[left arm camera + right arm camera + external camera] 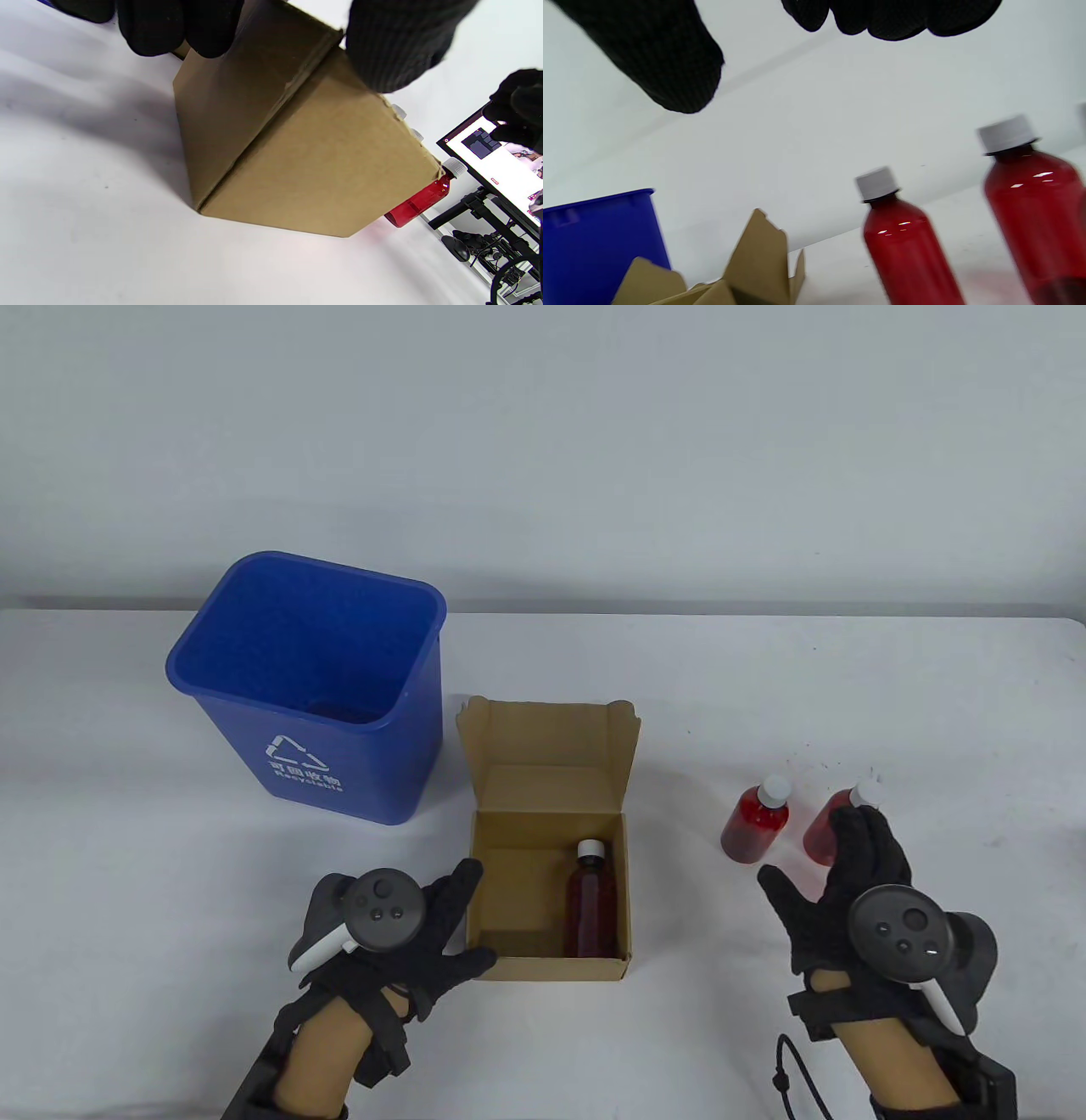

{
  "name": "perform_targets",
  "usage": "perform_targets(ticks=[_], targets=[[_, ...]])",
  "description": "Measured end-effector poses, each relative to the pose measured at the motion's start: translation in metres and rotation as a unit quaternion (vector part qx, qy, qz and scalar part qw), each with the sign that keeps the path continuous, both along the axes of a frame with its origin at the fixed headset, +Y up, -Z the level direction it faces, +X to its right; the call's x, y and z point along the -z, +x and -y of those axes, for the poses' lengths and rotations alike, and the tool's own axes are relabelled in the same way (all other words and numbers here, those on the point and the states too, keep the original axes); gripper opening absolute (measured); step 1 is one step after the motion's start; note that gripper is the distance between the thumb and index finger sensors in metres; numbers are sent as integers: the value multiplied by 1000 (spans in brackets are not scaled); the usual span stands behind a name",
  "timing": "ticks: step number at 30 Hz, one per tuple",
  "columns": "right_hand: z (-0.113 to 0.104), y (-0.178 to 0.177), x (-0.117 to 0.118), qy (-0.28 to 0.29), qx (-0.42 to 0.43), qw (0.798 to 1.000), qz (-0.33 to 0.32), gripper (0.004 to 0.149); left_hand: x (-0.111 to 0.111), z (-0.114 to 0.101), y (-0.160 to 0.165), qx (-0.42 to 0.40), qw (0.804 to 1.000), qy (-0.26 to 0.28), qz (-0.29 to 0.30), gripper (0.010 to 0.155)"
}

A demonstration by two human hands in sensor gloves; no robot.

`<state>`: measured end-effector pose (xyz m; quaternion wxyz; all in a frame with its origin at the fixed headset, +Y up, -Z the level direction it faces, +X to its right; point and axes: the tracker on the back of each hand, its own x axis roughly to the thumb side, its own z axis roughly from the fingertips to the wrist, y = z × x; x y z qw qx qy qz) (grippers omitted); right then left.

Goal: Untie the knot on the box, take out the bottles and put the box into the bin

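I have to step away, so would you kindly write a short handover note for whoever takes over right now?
Left hand: grips the near left corner of the box.
Right hand: open, holds nothing, beside the two red bottles standing on the table to the box's right.
Done: box open, two bottles out.
Left: one bottle lies in the box; take it out, then put the box into the blue bin behind the left hand.

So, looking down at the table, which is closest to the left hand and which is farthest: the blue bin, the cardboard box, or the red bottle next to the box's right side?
From the left hand:
1. Cardboard box, right beside it, its near-left corner in the hand's grip.
2. Blue bin, behind the hand, at the table's back left.
3. Red bottle, across on the right, past the box.
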<state>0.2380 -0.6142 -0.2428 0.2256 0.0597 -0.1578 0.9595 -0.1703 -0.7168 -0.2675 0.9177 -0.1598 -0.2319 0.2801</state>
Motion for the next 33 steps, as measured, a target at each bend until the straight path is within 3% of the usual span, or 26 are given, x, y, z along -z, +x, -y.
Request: perform_targets(ticks=[7,18,24,27,33], targets=[[-3,-75,12,-32,-96,992,-73,78,0,0,0,3,1000,1,0,95],[13,-171,51,-184,-207,956,-101,76,0,0,1,5,1000,1,1,95],[38,-205,75,-308,-267,911,-67,79,0,0,1,9,1000,2,3,95],[46,-216,85,-338,-283,896,-46,78,0,0,1,9,1000,2,4,95],[74,-226,106,-462,-307,832,1,79,-1,1,2,8,1000,1,7,96]])
